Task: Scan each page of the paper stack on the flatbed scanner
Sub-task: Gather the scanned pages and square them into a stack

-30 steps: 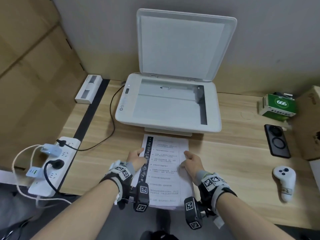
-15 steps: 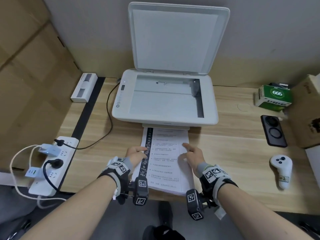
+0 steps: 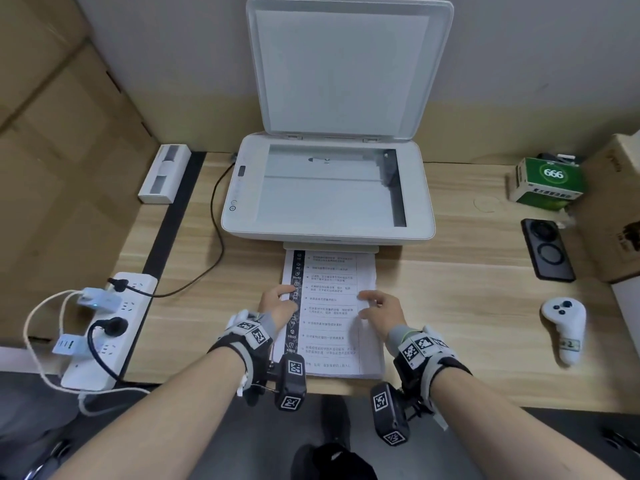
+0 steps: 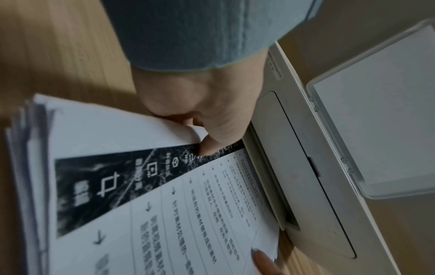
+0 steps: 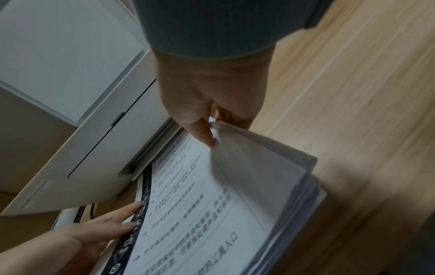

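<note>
Green box (image 3: 547, 183) at the desk's far right reads "666" in white on a round green badge; the line of characters below it is too small to read. Top sheet of the paper stack (image 3: 332, 313) carries rows of printed Chinese text and a black strip with white icons, blurred; only "入口" is legible, right wrist view. Wrist bands show square black-and-white marker codes (image 3: 254, 332).

A light wooden desk (image 3: 467, 306) carries the open scanner (image 3: 329, 188) at twelve o'clock, the paper stack (image 3: 332, 306) at centre, a power strip (image 3: 104, 334) at nine, and a phone (image 3: 547, 249), white controller (image 3: 564, 327) and green box (image 3: 547, 183) toward two to three.
</note>
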The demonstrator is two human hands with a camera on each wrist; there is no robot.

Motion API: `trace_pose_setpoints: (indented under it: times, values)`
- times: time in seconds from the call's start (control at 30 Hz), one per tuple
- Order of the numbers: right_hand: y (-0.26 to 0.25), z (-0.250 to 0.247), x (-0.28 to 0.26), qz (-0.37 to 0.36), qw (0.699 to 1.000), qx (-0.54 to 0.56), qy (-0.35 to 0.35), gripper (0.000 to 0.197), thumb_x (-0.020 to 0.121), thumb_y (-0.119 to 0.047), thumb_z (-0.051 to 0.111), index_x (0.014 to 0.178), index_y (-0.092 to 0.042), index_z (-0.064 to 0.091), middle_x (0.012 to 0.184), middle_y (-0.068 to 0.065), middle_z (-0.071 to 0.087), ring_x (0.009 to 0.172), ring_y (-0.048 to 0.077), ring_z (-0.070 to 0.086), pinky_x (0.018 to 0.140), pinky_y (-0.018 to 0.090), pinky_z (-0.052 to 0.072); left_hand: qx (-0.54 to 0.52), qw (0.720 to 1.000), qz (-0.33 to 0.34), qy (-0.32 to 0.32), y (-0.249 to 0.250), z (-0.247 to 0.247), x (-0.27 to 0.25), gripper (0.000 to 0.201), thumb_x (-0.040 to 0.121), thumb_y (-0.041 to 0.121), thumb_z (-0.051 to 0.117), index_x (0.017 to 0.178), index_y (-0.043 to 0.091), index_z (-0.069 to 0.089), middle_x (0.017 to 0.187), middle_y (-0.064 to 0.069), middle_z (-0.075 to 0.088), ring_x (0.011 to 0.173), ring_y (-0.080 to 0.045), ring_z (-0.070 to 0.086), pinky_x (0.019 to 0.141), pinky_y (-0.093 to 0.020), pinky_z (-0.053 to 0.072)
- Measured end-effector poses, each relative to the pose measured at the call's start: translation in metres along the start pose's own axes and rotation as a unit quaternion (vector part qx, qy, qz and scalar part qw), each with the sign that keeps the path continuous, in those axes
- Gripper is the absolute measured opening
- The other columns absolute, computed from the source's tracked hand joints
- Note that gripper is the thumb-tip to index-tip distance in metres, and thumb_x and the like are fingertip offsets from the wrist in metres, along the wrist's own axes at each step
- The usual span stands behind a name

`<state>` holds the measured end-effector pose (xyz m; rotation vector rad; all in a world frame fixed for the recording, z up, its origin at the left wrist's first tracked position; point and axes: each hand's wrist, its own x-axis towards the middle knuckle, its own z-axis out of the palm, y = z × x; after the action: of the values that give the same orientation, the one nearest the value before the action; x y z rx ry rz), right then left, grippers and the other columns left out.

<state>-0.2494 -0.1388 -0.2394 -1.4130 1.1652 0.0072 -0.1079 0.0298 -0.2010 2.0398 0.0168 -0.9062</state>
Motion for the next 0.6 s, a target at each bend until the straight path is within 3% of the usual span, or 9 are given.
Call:
trace_pose_setpoints:
  times: [0.1,0.17,0.23,0.3,0.4,0.5,0.6]
  values:
    - [-0.002,-0.001,-0.005,0.003,1.0,0.004,0.004,0.044,0.085,0.007,0.058,0.121,-0.015,0.067,0.124,0.007,0.06,0.112,0.022,0.054,0.095,0.031,0.045,0.003,1.0,-0.007,0.012,-0.001,-0.003,-0.001,0.048,0.085,-0.008,0.055,0.127,0.014,0.061,0.142,-0.009,0.05,0.118,-0.021,0.05,0.1,-0.032,0.044]
    - [-0.005,-0.005,-0.012,0.001,1.0,0.005,0.016,0.042,0.086,0.003,0.059,0.124,-0.014,0.066,0.127,0.011,0.058,0.114,0.024,0.055,0.103,0.036,0.044,-0.005,1.0,-0.003,0.016,0.003,-0.008,-0.004,0.046,0.087,-0.007,0.054,0.129,0.011,0.06,0.143,-0.011,0.049,0.125,-0.023,0.048,0.097,-0.027,0.039]
    - [-0.01,-0.01,-0.017,-0.004,0.999,0.008,0.031,0.038,0.087,0.0,0.061,0.122,-0.014,0.066,0.129,0.01,0.057,0.111,0.025,0.057,0.102,0.036,0.044,-0.015,1.0,0.011,0.018,0.01,-0.013,-0.008,0.044,0.088,-0.008,0.053,0.129,0.007,0.059,0.142,-0.012,0.05,0.131,-0.024,0.046,0.096,-0.025,0.036]
    - [-0.022,-0.014,-0.024,-0.014,0.999,0.012,0.039,0.034,0.086,-0.001,0.06,0.117,-0.015,0.067,0.128,0.008,0.059,0.097,0.023,0.058,0.092,0.033,0.044,-0.011,0.999,0.03,0.026,0.019,-0.02,-0.013,0.042,0.088,-0.007,0.052,0.126,0.008,0.062,0.137,-0.012,0.055,0.128,-0.025,0.049,0.096,-0.025,0.037]
    - [-0.045,-0.02,-0.038,-0.042,0.998,0.009,0.045,0.033,0.087,0.0,0.057,0.116,-0.011,0.068,0.117,0.008,0.062,0.102,0.022,0.054,0.09,0.029,0.038,-0.014,0.997,0.067,0.032,0.032,-0.031,-0.023,0.038,0.088,-0.006,0.051,0.121,0.007,0.065,0.126,-0.01,0.062,0.118,-0.022,0.055,0.097,-0.027,0.042]
    - [-0.071,-0.022,-0.052,-0.064,0.997,0.006,0.047,0.029,0.086,-0.001,0.058,0.111,-0.01,0.071,0.109,0.006,0.063,0.105,0.021,0.053,0.094,0.031,0.039,-0.015,0.995,0.089,0.034,0.053,-0.043,-0.04,0.037,0.087,-0.009,0.049,0.116,0.006,0.067,0.116,-0.007,0.064,0.107,-0.018,0.055,0.09,-0.024,0.04]
    - [-0.108,-0.023,-0.058,-0.091,0.995,0.027,0.043,0.02,0.086,-0.002,0.059,0.089,-0.015,0.073,0.084,0.002,0.063,0.084,0.018,0.054,0.08,0.029,0.045,-0.024,0.99,0.131,0.04,0.087,-0.059,-0.048,0.034,0.087,-0.009,0.048,0.111,0.003,0.068,0.114,-0.011,0.066,0.112,-0.023,0.058,0.093,-0.023,0.043]
